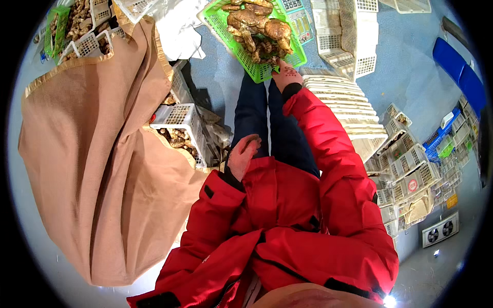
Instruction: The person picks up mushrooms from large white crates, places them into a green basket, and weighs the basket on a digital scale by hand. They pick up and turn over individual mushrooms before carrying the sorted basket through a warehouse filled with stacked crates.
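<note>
Brown, thick-stemmed mushrooms (263,28) are piled in a bright green plastic basket (249,65) at the top centre. My right hand (286,76) reaches to the basket's near right corner. Its fingers are drawn together at the rim beside the lowest mushrooms; what they pinch there is too small to make out. My left hand (243,157) hangs in front of my jacket, away from the basket, fingers loosely bent and apart with nothing visible in them.
A scale with a keypad (299,23) shows behind the basket. White crates (341,105) are stacked to the right, with more crates (411,164) farther right. On the left, a brown blanket (92,154) drapes beside a white crate (177,114) above more mushrooms.
</note>
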A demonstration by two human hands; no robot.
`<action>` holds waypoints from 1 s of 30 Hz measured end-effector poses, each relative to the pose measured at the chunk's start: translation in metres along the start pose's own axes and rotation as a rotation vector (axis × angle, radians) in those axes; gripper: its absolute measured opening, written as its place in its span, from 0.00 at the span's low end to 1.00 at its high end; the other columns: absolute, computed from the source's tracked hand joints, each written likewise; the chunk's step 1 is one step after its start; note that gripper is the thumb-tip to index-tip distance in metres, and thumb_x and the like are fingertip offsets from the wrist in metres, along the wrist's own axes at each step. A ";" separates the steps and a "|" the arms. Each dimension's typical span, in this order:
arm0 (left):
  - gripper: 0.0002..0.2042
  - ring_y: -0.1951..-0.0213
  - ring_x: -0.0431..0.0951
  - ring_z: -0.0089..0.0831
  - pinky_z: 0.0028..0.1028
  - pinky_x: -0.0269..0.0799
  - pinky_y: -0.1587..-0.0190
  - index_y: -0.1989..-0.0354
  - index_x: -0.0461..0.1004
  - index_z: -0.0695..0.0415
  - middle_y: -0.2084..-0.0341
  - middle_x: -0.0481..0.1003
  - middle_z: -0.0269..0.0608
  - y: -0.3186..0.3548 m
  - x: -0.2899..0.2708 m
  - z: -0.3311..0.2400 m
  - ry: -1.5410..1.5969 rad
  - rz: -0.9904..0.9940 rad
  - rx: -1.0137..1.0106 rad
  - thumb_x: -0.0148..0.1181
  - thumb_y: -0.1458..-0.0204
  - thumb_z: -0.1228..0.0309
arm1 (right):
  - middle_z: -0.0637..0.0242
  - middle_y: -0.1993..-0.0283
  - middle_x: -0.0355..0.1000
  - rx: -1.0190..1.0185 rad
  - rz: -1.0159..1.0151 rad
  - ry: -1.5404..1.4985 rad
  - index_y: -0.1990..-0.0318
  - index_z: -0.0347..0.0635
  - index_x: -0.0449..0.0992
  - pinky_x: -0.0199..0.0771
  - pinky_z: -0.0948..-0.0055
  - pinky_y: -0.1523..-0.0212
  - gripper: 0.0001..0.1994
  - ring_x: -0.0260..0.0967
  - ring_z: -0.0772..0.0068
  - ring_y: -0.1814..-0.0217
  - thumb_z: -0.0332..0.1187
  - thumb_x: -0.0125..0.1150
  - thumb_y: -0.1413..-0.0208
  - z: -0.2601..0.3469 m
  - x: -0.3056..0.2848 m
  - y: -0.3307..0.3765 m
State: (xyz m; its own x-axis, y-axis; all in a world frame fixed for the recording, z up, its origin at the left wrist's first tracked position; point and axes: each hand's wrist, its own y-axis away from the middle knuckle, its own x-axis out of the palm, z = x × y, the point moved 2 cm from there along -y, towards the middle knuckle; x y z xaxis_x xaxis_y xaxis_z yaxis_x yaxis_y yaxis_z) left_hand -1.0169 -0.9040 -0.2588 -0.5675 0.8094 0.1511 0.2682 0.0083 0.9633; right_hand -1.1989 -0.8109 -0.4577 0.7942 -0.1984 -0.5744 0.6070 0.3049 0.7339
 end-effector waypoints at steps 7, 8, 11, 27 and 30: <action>0.18 0.57 0.69 0.27 0.23 0.62 0.55 0.51 0.63 0.63 0.58 0.69 0.42 0.004 -0.010 0.005 -0.009 -0.008 0.011 0.46 0.46 0.64 | 0.61 0.66 0.69 0.030 0.062 0.390 0.55 0.45 0.63 0.69 0.62 0.67 0.19 0.70 0.59 0.63 0.42 0.53 0.54 0.014 0.018 -0.035; 0.18 0.57 0.69 0.27 0.23 0.62 0.55 0.51 0.63 0.63 0.58 0.69 0.42 0.005 -0.013 0.007 0.003 -0.023 0.007 0.46 0.46 0.64 | 0.61 0.68 0.71 0.019 0.042 0.309 0.58 0.45 0.66 0.69 0.62 0.66 0.18 0.70 0.60 0.63 0.45 0.51 0.53 0.025 0.011 -0.029; 0.17 0.57 0.69 0.27 0.23 0.63 0.55 0.51 0.63 0.63 0.58 0.69 0.42 0.004 -0.018 0.016 0.030 -0.024 0.015 0.46 0.46 0.65 | 0.59 0.65 0.72 0.122 0.053 0.025 0.58 0.45 0.69 0.67 0.63 0.60 0.21 0.69 0.58 0.60 0.50 0.49 0.55 0.038 0.008 -0.018; 0.18 0.60 0.70 0.26 0.22 0.64 0.57 0.51 0.63 0.64 0.59 0.70 0.40 0.008 -0.040 0.032 0.072 -0.018 0.060 0.47 0.46 0.65 | 0.53 0.60 0.70 0.303 -0.027 -0.152 0.60 0.43 0.71 0.64 0.61 0.55 0.20 0.67 0.53 0.56 0.46 0.44 0.54 0.049 0.032 -0.011; 0.18 0.59 0.70 0.27 0.23 0.63 0.56 0.51 0.63 0.64 0.59 0.70 0.43 0.007 -0.041 0.031 0.101 -0.011 0.049 0.47 0.46 0.64 | 0.53 0.66 0.71 0.284 -0.055 -0.189 0.65 0.43 0.71 0.65 0.61 0.59 0.17 0.67 0.52 0.60 0.45 0.45 0.55 0.043 0.031 0.010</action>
State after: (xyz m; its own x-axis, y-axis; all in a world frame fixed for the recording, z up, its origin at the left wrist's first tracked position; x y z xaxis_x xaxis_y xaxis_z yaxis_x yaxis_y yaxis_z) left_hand -0.9678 -0.9187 -0.2646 -0.6456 0.7457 0.1647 0.2979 0.0474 0.9534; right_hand -1.1672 -0.8540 -0.4528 0.7355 -0.3843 -0.5580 0.6120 0.0233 0.7905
